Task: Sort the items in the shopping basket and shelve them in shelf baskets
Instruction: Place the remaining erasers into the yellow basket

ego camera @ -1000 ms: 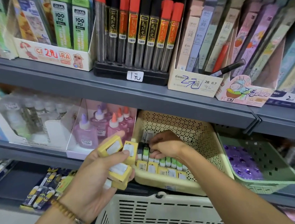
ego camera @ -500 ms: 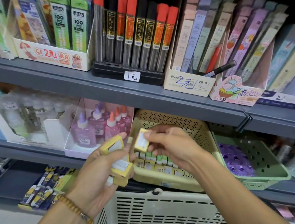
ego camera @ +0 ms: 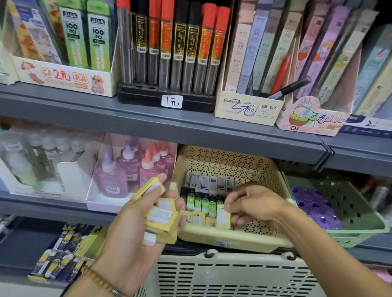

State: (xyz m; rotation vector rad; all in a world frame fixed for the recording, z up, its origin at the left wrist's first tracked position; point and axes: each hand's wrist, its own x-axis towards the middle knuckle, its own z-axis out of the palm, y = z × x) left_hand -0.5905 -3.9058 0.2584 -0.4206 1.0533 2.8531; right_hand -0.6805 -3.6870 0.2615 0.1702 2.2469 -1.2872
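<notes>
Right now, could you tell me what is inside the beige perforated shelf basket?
The beige perforated shelf basket holds rows of small boxes: white at the back, green-topped, yellow in front. The right hand pinches one yellow box there, covering anything beneath it.

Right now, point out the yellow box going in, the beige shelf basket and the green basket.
yellow box (ego camera: 223, 217), head view, white label.
beige shelf basket (ego camera: 236, 240), head view, front wall.
green basket (ego camera: 354, 230), head view, front rim.

The boxes (ego camera: 159, 216) I hold are yellow with white labels; the box (ego camera: 223, 217) in my right hand (ego camera: 254, 208) is the same; the basket (ego camera: 258, 166) is pale yellow, dotted with small dark holes; the next basket (ego camera: 352, 208) is green over purple packs (ego camera: 314, 206); the cart basket (ego camera: 226, 285) is cream, slotted; my bracelet (ego camera: 105, 284) is brown beads; the glue bottles (ego camera: 130, 170) are pink and lilac.
</notes>
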